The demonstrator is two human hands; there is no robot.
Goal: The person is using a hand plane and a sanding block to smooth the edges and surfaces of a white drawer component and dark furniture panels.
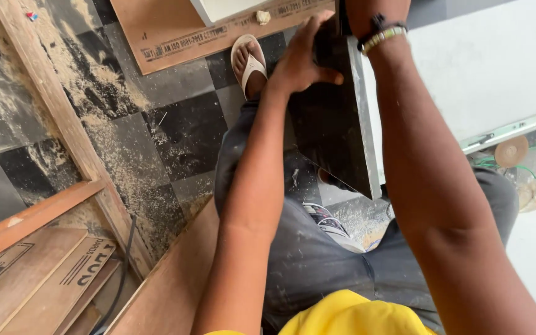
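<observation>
I look down at my own arms and legs. My left hand [302, 59] grips the upper left side of a dark flat panel [333, 130] with a pale edge strip, which stands on edge between my knees. My right forearm runs up along the panel's right side; my right hand is cut off at the top of the frame, only the wrist with a beaded bracelet [383, 34] shows. My left foot in a white sandal [249, 62] rests on the black and grey checkered floor [181, 130].
Sawdust covers the floor at left. Wooden frame rails [63, 118] cross the left side, with plywood sheets [38, 279] stacked lower left and another sheet [175, 31] at the top. A white board [485, 62] and a round cutting disc [511, 151] lie right.
</observation>
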